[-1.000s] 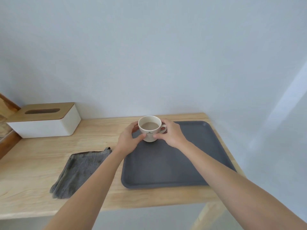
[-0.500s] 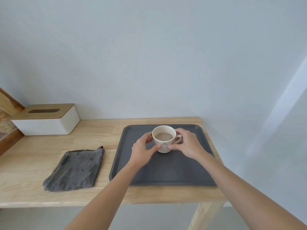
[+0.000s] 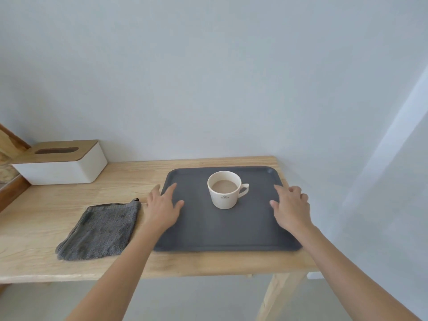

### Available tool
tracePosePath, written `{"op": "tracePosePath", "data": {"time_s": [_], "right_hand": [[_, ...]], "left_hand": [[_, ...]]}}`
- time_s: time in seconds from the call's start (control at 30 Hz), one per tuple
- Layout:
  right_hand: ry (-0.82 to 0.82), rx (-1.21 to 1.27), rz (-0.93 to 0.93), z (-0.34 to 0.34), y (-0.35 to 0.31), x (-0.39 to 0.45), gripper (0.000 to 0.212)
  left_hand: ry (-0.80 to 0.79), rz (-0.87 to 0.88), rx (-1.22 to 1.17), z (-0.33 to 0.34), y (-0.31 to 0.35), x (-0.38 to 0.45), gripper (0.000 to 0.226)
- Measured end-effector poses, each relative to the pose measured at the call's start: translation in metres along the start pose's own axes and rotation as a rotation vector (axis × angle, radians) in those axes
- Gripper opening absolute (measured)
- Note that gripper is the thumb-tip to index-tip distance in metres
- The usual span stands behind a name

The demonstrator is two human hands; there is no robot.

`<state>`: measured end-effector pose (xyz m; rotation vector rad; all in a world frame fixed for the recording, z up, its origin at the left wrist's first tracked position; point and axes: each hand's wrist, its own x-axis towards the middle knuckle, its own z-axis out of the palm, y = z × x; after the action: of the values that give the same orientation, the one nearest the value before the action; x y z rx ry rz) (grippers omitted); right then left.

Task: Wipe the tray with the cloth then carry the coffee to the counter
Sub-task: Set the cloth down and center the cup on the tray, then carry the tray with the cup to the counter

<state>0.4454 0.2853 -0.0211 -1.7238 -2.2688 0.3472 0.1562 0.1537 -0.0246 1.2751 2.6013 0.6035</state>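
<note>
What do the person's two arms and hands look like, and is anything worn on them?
Both forearms are bare as far as the picture shows; no sleeve comes into view. The left hand and the right hand wear no glove, and I see no ring, watch or bracelet on the fingers or wrists. No markings are visible.

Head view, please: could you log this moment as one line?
cup: upright on tray, coffee inside | left hand: open, at tray's left edge | right hand: open, at right edge | cloth: folded, left of tray
</note>
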Motion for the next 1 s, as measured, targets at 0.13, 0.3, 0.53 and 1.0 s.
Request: {"op": "tracePosePath", "data": {"time_s": [0.13,0.3,0.53,1.0], "right_hand": [[-0.003,-0.005,0.018,0.006,0.012,-0.01,0.039],[0.03,-0.112,0.053,0.005,0.011,-0.012,0.031],[0.044,-0.013,0.141,-0.003,0.015,-0.028,0.029],[0.292,0.025,0.505,-0.064,0.095,-0.129,0.027]], "left_hand": [[-0.015,0.001,0.064,-0.002,-0.02,0.001,0.047],[0.022,0.021,0.002,-0.002,-0.02,0.008,0.046],[-0.018,0.133,-0.045,-0.008,-0.009,0.023,0.039],[-0.187,0.566,-0.147,0.024,0.12,0.02,0.036]]}}
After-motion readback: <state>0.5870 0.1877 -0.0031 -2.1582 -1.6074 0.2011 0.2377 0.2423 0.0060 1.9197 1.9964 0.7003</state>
